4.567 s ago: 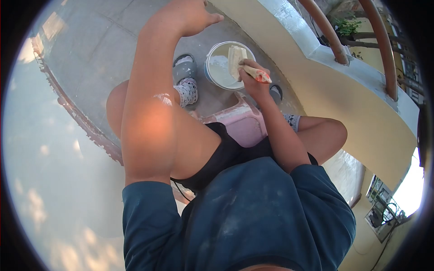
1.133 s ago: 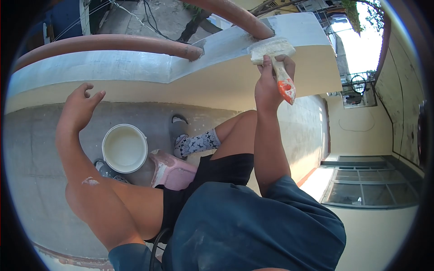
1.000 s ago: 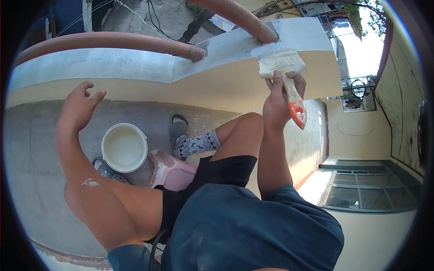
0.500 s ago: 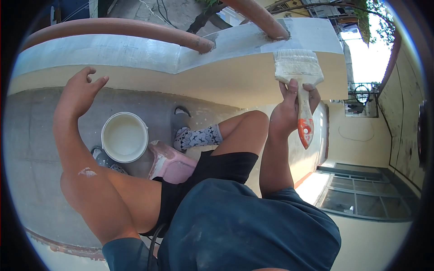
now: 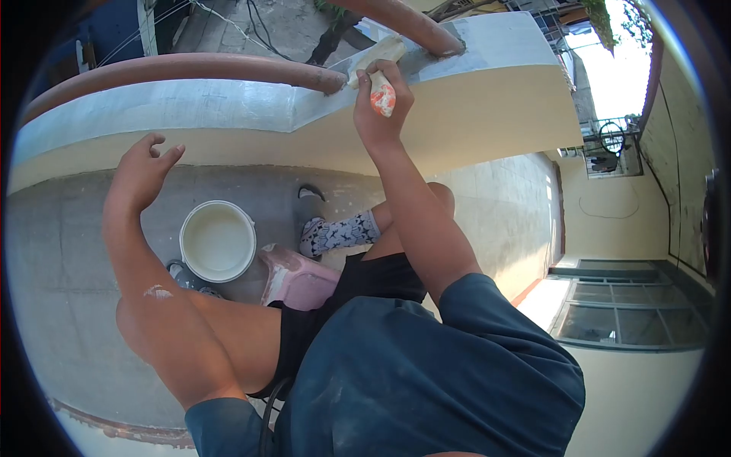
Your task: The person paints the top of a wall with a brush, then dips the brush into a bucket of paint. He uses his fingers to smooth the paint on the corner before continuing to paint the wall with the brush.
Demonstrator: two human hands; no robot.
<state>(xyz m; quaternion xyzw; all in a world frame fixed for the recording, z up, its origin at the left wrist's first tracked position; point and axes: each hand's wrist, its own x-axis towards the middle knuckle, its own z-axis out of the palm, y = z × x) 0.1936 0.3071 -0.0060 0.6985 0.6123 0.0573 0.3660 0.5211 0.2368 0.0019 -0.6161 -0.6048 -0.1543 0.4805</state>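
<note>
My right hand (image 5: 382,103) grips a wide paintbrush (image 5: 383,55) by its handle, whose end is orange-red and smeared white. The brush head lies on the top of the low wall (image 5: 487,57), between the two brown pipe rails; its bristles are partly hidden from me. The wall's top is coated whitish-grey and its side is cream. My left hand (image 5: 145,174) hangs with nothing in it beside the wall, fingers loosely bent and thumb apart. Below it on the floor stands a white bucket (image 5: 249,259) with whitish liquid inside.
A brown pipe rail (image 5: 205,67) runs along the wall top, and another brown rail (image 5: 403,23) rises at its right. I sit on a pink plastic stool (image 5: 304,283), close to the bucket. A framed window (image 5: 632,305) is at the right.
My right hand has moved left and forward with the paintbrush, from in front of the wall to its top between the rails. The left hand has barely shifted.
</note>
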